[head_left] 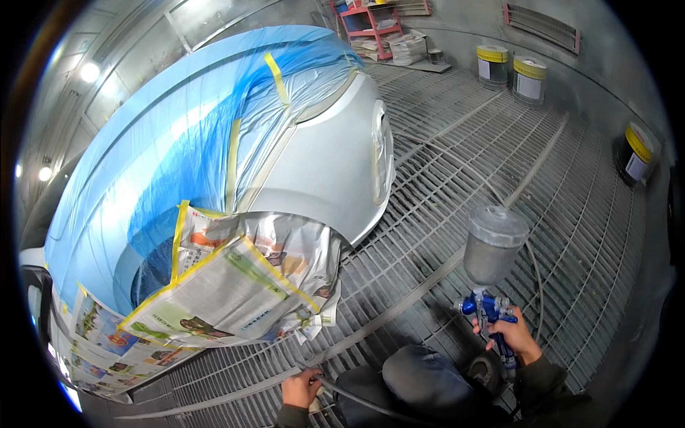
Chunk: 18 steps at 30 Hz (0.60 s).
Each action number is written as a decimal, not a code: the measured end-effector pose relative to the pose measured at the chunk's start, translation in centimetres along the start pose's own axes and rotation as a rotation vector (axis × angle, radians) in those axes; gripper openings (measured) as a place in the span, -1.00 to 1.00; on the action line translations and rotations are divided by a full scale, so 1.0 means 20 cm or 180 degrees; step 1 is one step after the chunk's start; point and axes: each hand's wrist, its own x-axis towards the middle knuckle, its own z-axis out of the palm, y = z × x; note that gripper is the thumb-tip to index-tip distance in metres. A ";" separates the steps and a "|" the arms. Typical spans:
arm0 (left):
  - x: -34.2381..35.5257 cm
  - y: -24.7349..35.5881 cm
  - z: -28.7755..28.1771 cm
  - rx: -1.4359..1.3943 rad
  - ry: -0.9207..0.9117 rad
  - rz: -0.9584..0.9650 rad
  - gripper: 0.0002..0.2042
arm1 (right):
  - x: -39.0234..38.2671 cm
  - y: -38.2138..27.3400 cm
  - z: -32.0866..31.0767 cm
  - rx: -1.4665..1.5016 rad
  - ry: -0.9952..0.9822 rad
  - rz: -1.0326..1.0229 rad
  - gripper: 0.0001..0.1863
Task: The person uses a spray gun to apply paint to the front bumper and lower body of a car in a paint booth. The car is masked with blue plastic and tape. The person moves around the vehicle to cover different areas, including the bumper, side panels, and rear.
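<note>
- The spray gun (488,308) is at near right; the right hand (519,337) has its fingers clamped around the handle (505,351), below the grey cup (494,250).
- Further left, I see the left hand (301,389) with fingers curled around a dark hose (357,400).

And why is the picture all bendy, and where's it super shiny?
In the head view, the fisheye lens curves straight lines, like the floor grating, and leaves black corners; in the head view, bright white glare shows on the blue plastic sheet, and lamps glow at the left; also in the head view, the spray gun looks fairly clear.
</note>
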 end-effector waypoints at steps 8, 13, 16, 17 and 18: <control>0.07 0.23 -0.41 0.0043 -0.0443 0.0780 -0.68 | -0.24 -0.43 0.29 -0.0350 0.0183 0.0180 -0.58; -0.12 0.32 -0.81 0.0394 -0.0803 0.0112 -0.74 | -0.42 -0.98 0.60 -0.0469 0.0166 0.0349 -0.58; -0.33 0.34 -0.99 0.0402 -0.1063 -0.0319 -0.76 | -0.55 -1.31 0.76 -0.0430 0.0268 0.0363 -0.58; -0.39 0.34 -1.02 0.0482 -0.1151 -0.0417 -0.76 | -0.61 -1.40 0.78 -0.0367 0.0302 0.0366 -0.59; -0.43 0.37 -1.08 0.0574 -0.1255 -0.0480 -0.76 | -0.69 -1.49 0.80 -0.0289 0.0373 0.0367 -0.59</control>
